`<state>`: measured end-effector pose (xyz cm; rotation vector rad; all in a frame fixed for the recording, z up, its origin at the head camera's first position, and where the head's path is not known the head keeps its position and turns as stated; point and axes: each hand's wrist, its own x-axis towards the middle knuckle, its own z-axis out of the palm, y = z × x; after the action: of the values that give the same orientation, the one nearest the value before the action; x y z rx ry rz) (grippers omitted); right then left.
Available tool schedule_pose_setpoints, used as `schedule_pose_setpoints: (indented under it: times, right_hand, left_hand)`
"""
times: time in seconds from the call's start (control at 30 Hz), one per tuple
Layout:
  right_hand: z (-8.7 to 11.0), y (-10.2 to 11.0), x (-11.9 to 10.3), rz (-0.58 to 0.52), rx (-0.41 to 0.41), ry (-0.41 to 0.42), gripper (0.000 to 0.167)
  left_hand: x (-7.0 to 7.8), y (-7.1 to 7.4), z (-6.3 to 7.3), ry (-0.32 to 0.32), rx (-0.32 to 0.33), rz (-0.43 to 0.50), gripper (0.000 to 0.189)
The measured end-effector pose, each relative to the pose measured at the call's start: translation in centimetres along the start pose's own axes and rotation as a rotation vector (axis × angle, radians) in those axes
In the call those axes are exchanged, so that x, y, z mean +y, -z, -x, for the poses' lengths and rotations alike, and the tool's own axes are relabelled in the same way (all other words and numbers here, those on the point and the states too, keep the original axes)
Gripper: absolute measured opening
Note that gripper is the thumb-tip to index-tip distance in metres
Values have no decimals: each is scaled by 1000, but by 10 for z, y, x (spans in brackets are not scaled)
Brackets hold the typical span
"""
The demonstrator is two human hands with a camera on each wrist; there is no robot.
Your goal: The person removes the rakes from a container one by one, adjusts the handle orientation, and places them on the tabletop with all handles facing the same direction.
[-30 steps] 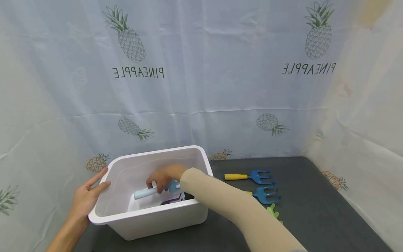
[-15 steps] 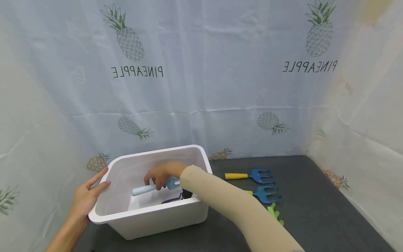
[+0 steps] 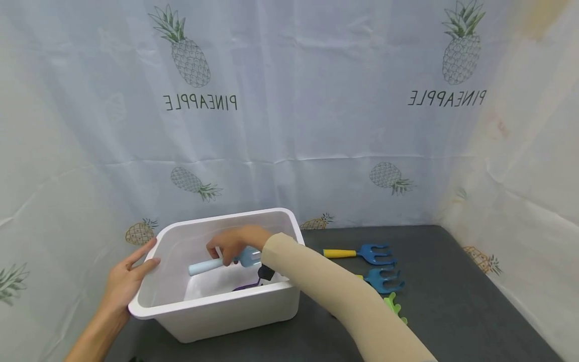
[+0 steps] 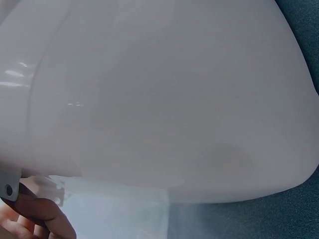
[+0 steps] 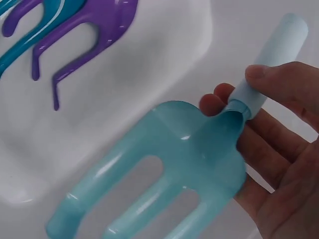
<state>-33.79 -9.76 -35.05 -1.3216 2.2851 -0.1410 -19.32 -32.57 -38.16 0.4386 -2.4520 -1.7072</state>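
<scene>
Head view, white bin: the white bin (image 3: 226, 317) stands on the dark desk (image 3: 452, 291), its top facing up.
Head view, left hand: the left hand (image 3: 126, 281) grips the bin's left rim, thumb over the edge.
Head view, right hand: the right hand (image 3: 235, 241) reaches into the bin and holds the light blue fork (image 3: 205, 267), handle towards the bin's left end, prongs towards its right.
Head view, beside the fork: a purple tool (image 3: 246, 287) and a black piece (image 3: 266, 272) show near the bin's front wall.
Head view, right of the bin: two blue forks with yellow handles (image 3: 373, 254) (image 3: 382, 280) lie on the desk, the nearer handle mostly hidden by the beige sleeve (image 3: 344, 291); part of a lime-green tool (image 3: 393, 304) shows nearer still.
Head view, backdrop: a pale curtain (image 3: 289, 100) with pineapple prints and mirrored lettering.
Left wrist view, bin wall: the outer wall fills most of the view; curled fingers sit at its edge, lower left.
Right wrist view, fork: thumb and fingers close around the handle's neck; contact with the bin's floor cannot be told.
Right wrist view, bin floor: a teal tool (image 5: 50, 20) lies against the purple one.
</scene>
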Motion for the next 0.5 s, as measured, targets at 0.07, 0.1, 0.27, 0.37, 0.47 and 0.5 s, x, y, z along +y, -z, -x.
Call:
schedule_pose_setpoints:
  times: [0.07,0.1,0.27,0.37,0.47,0.5]
  right_hand:
    - [2,4,0,-18,7,10,18]
    - [3,6,0,-19,8,11,18]
    - [10,15,-2,8,-1,41,19]
    - [14,19,-3,1,8,82,18]
    - [19,24,-4,4,28,88,20]
    - [22,26,-5,8,39,91,21]
  left_hand:
    - [0,0,-1,-4,3,2,66]
    - [-1,-1,-1,-6,3,4,66]
    - [-3,-1,-1,-26,3,4,66]
    - [-3,0,-1,-35,-2,6,66]
    - [-2,0,-1,-35,-2,13,66]
    - [-2,0,-1,-34,-1,14,66]
